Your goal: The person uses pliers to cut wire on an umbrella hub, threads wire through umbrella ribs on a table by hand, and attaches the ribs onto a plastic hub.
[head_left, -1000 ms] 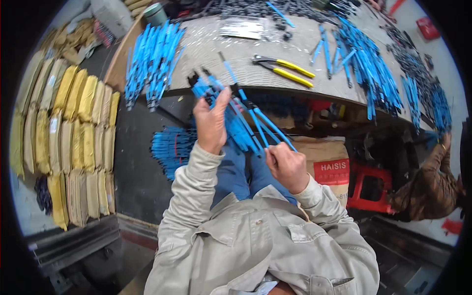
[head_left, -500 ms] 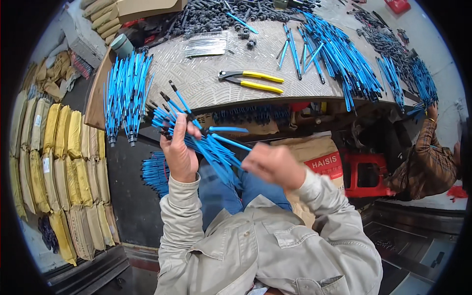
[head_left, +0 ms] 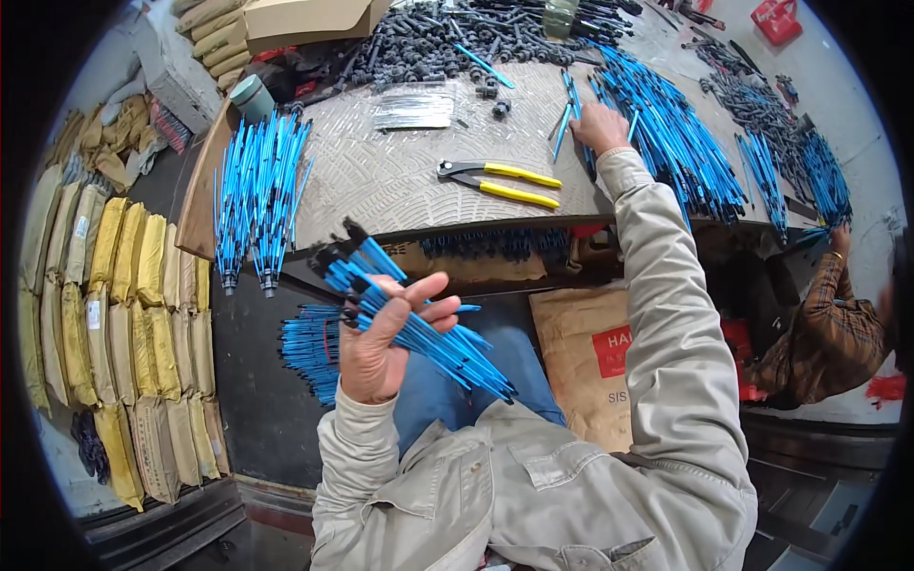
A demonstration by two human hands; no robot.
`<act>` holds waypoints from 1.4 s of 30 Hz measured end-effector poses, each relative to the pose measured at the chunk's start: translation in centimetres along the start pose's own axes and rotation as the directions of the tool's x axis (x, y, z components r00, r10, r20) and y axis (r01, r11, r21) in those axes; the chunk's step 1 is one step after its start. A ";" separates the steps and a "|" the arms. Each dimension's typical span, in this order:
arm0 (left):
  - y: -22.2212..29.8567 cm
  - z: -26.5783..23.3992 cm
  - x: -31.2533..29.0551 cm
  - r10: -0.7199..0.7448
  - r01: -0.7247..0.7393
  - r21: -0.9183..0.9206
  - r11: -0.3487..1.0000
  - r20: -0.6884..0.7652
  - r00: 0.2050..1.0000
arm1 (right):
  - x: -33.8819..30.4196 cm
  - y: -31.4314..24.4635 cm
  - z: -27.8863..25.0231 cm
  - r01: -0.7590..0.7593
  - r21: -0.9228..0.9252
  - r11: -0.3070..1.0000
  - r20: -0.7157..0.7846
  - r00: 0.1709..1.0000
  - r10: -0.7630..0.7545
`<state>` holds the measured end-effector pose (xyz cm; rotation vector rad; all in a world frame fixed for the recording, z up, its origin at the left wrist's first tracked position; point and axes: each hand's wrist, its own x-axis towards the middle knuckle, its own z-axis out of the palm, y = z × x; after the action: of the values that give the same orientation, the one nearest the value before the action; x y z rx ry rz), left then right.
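Note:
My left hand point(head_left: 376, 347) is wrapped round a bundle of thin blue tubes with black ends point(head_left: 433, 347), held slanting above my lap. Its thumb lies across the bundle, and several fingertips show past it. Stretched out to the right side of the table, my right hand point(head_left: 602, 127) is closed over a few thin blue tubes point(head_left: 572, 90) beside a large pile of blue tubes point(head_left: 671, 133). The back of the hand hides its fingertips. Between the hands, yellow-handled nippers point(head_left: 500, 182) lie near the table's front edge.
Another blue tube stack point(head_left: 257, 195) overhangs the table's point(head_left: 381, 181) left edge. Black fittings point(head_left: 428, 48) are heaped at the back, near a clear bag of thin strips point(head_left: 415, 107). A paper sack point(head_left: 581, 371) stands below. On the right, a co-worker's hand point(head_left: 839, 240) touches blue tubes.
My right hand has moved from the bundle, up and right to the tubes on the table. The left hand has shifted slightly right and down, still holding the bundle.

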<state>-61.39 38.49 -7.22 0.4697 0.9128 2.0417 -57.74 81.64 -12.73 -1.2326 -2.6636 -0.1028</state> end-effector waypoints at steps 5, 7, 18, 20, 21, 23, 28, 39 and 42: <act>-1.0 -0.6 -0.2 -0.059 0.057 0.087 0.995 0.018 0.998 | -0.8 0.3 0.4 -0.028 -0.031 0.999 -0.031 0.999 0.027; -1.0 -0.8 -0.4 -0.072 0.071 0.112 0.991 0.006 0.997 | -1.8 1.9 0.4 -0.139 0.197 0.971 -0.235 0.955 0.184; -1.4 -4.1 3.2 0.062 -0.049 0.105 0.993 -0.122 0.991 | -24.7 -7.6 -6.8 -0.131 0.991 -0.037 0.121 0.971 -0.204; -1.2 -2.9 3.6 0.086 -0.070 0.121 0.990 -0.134 0.987 | -27.3 -9.1 -6.6 -0.177 0.982 -0.063 0.151 0.943 -0.297; -1.1 -2.4 3.4 0.112 -0.098 0.129 0.987 -0.108 0.988 | -28.1 -9.8 -6.4 -0.081 0.996 0.046 0.091 0.950 -0.298; -1.3 -1.9 2.5 0.152 -0.135 0.133 0.982 -0.127 0.980 | -29.0 -10.9 -6.0 0.132 0.957 0.258 -0.047 0.949 -0.311; -1.5 -1.4 1.3 0.258 -0.245 0.099 0.964 -0.157 0.953 | -29.5 -12.7 -5.5 0.423 0.791 0.442 -0.329 0.903 -0.276; -3.6 1.5 0.3 0.218 -0.223 0.007 0.975 -0.234 0.948 | -30.6 -12.2 -5.2 0.528 0.639 0.559 -0.470 0.843 -0.260; -4.1 0.9 0.7 0.269 -0.242 0.146 0.959 -0.217 0.938 | -30.5 -12.0 -5.2 0.540 0.658 0.524 -0.460 0.840 -0.288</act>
<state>-59.06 41.08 -9.70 0.4336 1.1700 2.3258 -46.88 50.33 -13.91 -0.2375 -2.2265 0.6764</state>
